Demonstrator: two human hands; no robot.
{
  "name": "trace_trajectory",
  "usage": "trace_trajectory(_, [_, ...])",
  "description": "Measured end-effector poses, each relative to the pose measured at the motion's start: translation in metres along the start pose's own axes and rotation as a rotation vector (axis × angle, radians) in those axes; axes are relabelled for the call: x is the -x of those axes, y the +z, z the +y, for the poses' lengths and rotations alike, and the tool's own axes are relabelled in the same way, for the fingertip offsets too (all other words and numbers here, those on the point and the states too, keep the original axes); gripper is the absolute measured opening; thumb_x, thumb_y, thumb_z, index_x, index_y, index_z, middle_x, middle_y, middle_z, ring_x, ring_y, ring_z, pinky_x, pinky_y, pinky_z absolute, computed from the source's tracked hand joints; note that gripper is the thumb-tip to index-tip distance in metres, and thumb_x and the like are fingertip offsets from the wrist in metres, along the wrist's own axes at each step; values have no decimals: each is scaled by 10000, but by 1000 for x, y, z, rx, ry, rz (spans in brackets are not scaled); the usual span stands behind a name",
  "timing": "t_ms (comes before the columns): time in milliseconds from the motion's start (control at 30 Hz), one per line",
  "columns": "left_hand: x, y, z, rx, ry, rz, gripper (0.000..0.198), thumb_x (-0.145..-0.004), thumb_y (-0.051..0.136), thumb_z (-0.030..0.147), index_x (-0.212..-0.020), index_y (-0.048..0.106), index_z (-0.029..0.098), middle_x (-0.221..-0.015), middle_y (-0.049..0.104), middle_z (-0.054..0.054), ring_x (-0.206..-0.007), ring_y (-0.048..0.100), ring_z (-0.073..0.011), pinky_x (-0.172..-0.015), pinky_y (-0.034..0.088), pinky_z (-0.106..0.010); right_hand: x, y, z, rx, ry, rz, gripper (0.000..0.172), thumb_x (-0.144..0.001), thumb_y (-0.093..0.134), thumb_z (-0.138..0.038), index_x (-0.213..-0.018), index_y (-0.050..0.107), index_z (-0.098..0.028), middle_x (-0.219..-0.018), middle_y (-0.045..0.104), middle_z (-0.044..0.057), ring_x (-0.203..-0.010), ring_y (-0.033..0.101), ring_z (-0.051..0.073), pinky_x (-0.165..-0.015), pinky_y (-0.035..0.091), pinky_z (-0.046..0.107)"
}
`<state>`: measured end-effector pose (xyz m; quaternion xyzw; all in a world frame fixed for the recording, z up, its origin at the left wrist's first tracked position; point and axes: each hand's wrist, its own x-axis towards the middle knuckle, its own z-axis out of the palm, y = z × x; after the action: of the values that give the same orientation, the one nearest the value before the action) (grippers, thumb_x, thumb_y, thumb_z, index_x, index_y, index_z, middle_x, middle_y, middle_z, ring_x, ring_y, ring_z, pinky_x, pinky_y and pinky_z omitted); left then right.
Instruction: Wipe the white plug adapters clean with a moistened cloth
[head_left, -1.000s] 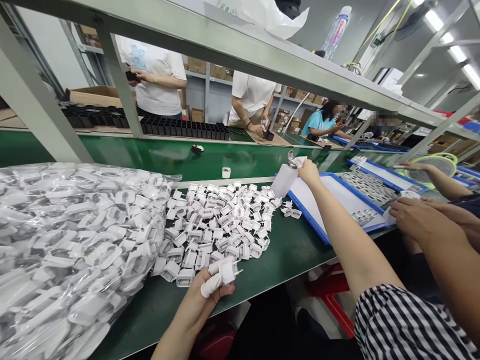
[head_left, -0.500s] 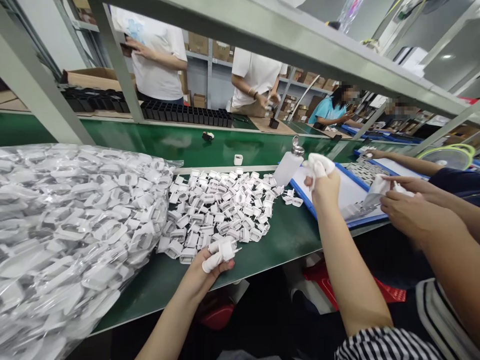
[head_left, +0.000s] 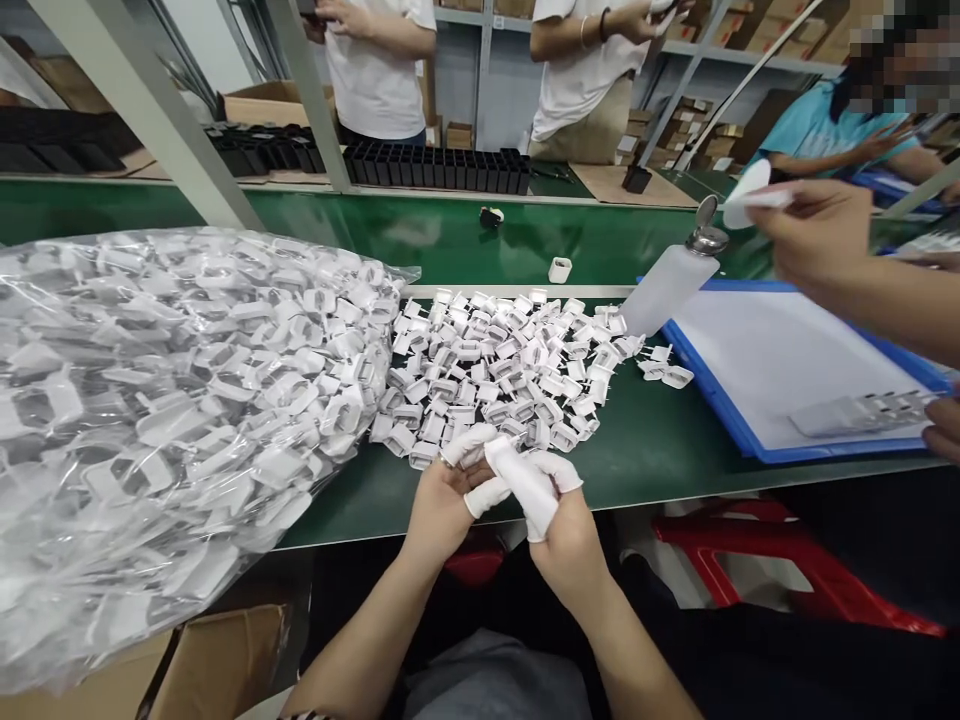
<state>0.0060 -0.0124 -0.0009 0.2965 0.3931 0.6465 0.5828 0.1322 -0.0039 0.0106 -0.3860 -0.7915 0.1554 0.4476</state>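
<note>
My left hand [head_left: 446, 500] and my right hand [head_left: 566, 520], with white covers on some fingertips, meet over the bench's front edge. My right hand closes on a folded white cloth [head_left: 521, 483], pressed against the piece in my left hand. That piece, a white plug housing, is almost wholly hidden by cloth and fingers. Just beyond lies a heap of white plug housings [head_left: 495, 365] with metal pins. A translucent pump bottle [head_left: 667, 290] with its metal lid raised leans in view at the heap's right.
A large clear bag of white housings [head_left: 187, 420] fills the left. On the right is a blue-rimmed tray [head_left: 712, 400], with a co-worker's hand [head_left: 817, 230] above it. One housing [head_left: 559, 270] stands behind the heap. Black boxes [head_left: 435, 168] line the far side.
My right hand has come from beside the bottle to my left hand, bringing the cloth onto the plug housing. The view has swung right and down.
</note>
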Motion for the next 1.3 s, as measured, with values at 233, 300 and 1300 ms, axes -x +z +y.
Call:
trace_trajectory(233, [1, -3, -8, -22, -67, -27, 440, -458, 751, 111, -873, 612, 154, -847, 660, -63, -767, 607, -219, -692, 492, -313, 15, 2, 5, -147, 92, -78, 383, -710, 359, -18, -1037, 441, -201, -891, 525, 63, -817, 558, 170, -694, 495, 278])
trace_trajectory(300, [1, -4, -9, -92, -60, -17, 432, -482, 738, 117, -895, 621, 162, -871, 658, -59, -780, 602, -210, -716, 483, -308, 15, 2, 7, -131, 64, -96, 412, -726, 356, -11, -1061, 458, -227, -923, 515, 59, -845, 549, 164, -715, 490, 275])
trace_trajectory(1300, [12, 24, 2, 223, 72, 37, 325, -736, 542, 283, -1059, 569, 249, -1121, 568, -38, -1107, 447, -224, -945, 349, -338, 33, 39, -13, -351, 114, 119, 562, -760, 434, -136, -1270, 223, -242, -1162, 502, 84, -1058, 493, 208, -826, 483, 366])
